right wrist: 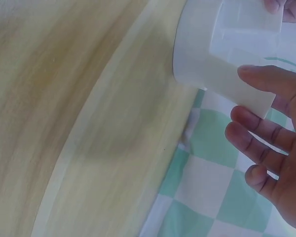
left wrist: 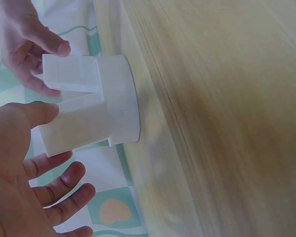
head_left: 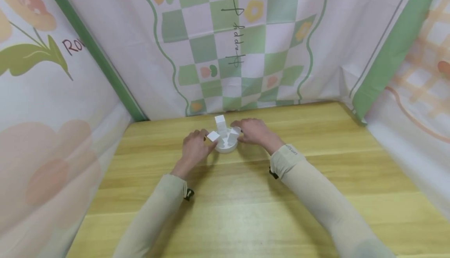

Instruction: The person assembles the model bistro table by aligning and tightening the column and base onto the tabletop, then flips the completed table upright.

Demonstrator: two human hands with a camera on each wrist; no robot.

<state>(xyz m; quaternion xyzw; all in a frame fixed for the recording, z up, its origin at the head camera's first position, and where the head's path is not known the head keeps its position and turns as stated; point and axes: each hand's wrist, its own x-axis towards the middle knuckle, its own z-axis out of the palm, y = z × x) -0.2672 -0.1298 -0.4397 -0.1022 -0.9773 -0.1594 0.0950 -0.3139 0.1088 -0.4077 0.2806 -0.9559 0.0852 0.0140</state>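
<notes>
A low, round white base (head_left: 226,149) stands on the wooden table with upright square white blocks on it, tops leaning outward. On its left side my left hand (head_left: 194,148) pinches the left block (head_left: 213,136), thumb on one face and index finger at the opposite edge, the other fingers spread. Opposite it, my right hand (head_left: 255,131) holds the right block (head_left: 233,134) between thumb and index finger. A third block (head_left: 220,124) rises at the back, untouched. In the left wrist view the white base (left wrist: 119,98) sits flat on the table.
The wooden table (head_left: 246,211) runs up to a printed curtain (head_left: 242,39) with green checks, close behind the base. More fabric hangs at left (head_left: 52,133) and right (head_left: 415,141). Dark straps show at both cuffs.
</notes>
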